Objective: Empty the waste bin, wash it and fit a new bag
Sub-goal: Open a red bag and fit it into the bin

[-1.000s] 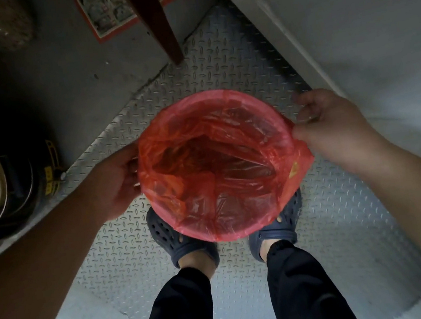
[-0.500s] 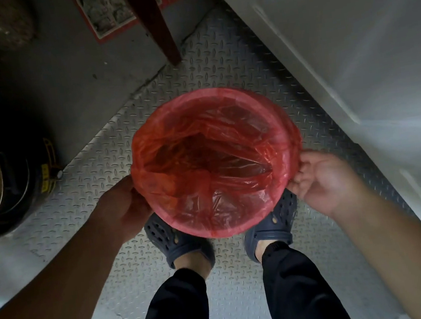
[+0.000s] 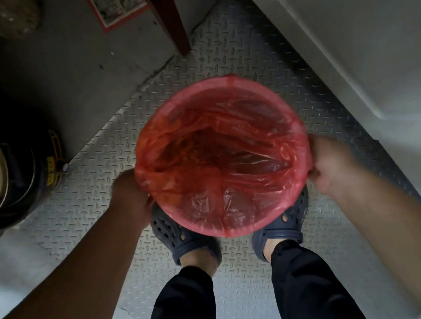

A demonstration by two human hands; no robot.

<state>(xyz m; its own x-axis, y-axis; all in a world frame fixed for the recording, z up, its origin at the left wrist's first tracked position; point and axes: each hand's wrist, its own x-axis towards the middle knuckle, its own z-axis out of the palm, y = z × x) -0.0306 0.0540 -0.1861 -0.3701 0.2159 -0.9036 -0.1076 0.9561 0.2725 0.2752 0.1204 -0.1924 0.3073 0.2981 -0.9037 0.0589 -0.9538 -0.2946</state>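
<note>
Red bag (image 3: 220,163) lines waste bin (image 3: 221,84), film folded over rim; bin above diamond-plate floor (image 3: 215,38), just over our clogs (image 3: 184,232). Risk we see: thin film tearing or slipping off rim if pulled unevenly. Our left hand (image 3: 131,196) and right hand (image 3: 336,167) curl closed against opposite sides, touching bag overhang; blur hides exact pinch.

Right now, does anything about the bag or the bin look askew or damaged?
No tear or spill shows. The red plastic bag is folded over the round bin's rim, though it bunches in loose wrinkles on the left. The left hand and right hand are at the sides, blurred.
</note>
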